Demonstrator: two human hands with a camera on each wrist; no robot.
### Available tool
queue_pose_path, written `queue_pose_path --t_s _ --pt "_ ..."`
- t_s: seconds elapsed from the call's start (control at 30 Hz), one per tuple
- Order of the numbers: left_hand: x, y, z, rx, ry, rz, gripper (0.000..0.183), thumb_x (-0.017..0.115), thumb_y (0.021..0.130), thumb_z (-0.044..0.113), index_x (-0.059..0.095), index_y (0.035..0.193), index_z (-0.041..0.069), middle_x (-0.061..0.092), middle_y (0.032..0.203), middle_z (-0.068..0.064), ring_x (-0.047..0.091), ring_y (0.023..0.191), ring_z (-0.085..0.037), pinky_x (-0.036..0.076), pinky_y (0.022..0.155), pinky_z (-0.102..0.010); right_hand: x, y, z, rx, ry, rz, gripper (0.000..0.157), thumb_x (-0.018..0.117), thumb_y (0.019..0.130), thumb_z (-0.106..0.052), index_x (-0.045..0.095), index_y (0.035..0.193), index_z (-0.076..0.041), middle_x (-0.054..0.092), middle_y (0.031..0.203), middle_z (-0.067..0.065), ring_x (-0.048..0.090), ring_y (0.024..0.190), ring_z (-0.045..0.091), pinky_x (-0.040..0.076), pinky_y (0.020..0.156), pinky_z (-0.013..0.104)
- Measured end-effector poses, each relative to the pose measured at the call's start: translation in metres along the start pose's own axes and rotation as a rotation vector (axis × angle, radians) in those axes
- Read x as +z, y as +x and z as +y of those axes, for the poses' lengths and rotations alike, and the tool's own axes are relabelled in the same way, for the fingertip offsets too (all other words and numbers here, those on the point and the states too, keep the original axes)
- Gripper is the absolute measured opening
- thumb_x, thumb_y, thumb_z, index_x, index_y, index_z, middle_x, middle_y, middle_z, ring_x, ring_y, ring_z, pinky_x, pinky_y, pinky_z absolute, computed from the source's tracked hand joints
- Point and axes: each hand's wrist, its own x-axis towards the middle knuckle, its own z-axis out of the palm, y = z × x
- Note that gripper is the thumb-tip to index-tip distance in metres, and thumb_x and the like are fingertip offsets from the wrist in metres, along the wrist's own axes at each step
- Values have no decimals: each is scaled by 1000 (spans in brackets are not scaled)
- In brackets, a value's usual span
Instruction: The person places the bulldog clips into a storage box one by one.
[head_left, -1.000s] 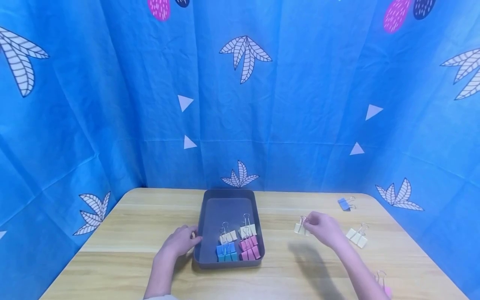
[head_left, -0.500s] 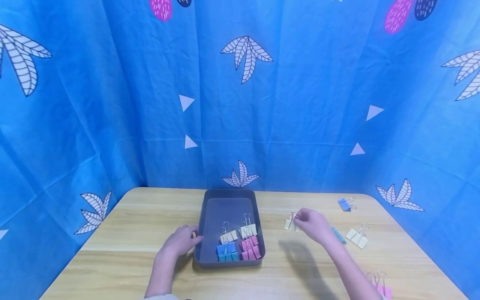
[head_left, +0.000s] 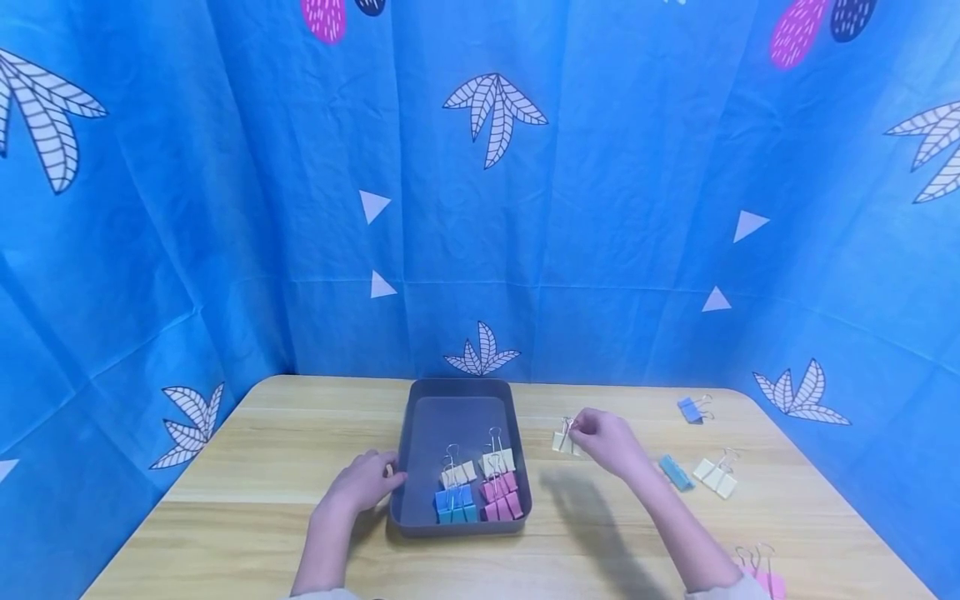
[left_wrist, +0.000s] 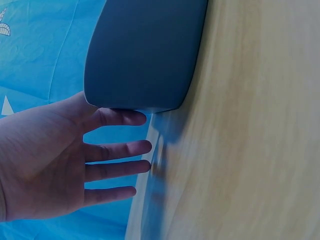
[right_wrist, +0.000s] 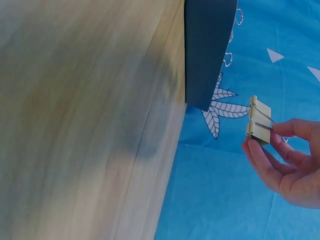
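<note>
My right hand [head_left: 606, 442] pinches a cream binder clip [head_left: 564, 442] by its wire handles, in the air to the right of the dark grey tray [head_left: 402, 442]. In the right wrist view, thumb and fingers hold this binder clip [right_wrist: 261, 117] at its lower end. My left hand [head_left: 363, 482] is at the tray's left side, touching the wall. The left wrist view shows that hand's [left_wrist: 55, 155] fingers straight and spread, the index finger along the tray's [left_wrist: 145, 55] outer wall; the thumb is hidden behind the tray.
In the tray stand cream clips [head_left: 459, 475], pink clips [head_left: 500, 496], a blue clip [head_left: 453, 498] and a teal clip [head_left: 457, 514]. On the table's right lie a blue clip [head_left: 691, 411], a teal clip [head_left: 677, 472], a cream clip [head_left: 715, 478] and a pink clip [head_left: 768, 582].
My right hand has moved left toward the tray with the cream binder clip, uncovering the teal clip on the table. The left hand has stayed at the tray.
</note>
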Motion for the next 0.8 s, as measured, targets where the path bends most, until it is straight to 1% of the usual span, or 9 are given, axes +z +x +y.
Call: queue_pose_path --t_s 0.17,0.33,0.53,0.8 --pt "0 0 0 0 2 3 40 62 87 23 58 120 1 56 89 -4 52 82 -22 47 67 -41 5 6 -1 4 16 -5 5 63 82 -7 61 77 -7 59 70 -2 53 65 14 46 59 31" --pt "0 0 0 -3 -3 3 40 62 87 23 58 120 1 55 87 -4 52 79 -20 46 63 -38 10 10 -4 1 32 -6 5 63 81 -8 61 78 -6 59 70 -1 53 65 14 47 59 31" --pt "0 0 0 -5 5 -1 41 62 87 24 58 120 1 55 88 -4 52 80 -21 46 64 -39 16 14 -9 2 56 -6 5 62 81 -6 61 77 -7 58 68 0 52 63 15 46 58 30" --pt "-1 0 1 -8 3 -10 43 62 87 24 56 122 -1 56 90 -6 53 82 -23 47 65 -41 26 22 -14 -15 74 3 7 63 83 -8 62 77 -3 63 74 1 58 69 17 51 64 33"
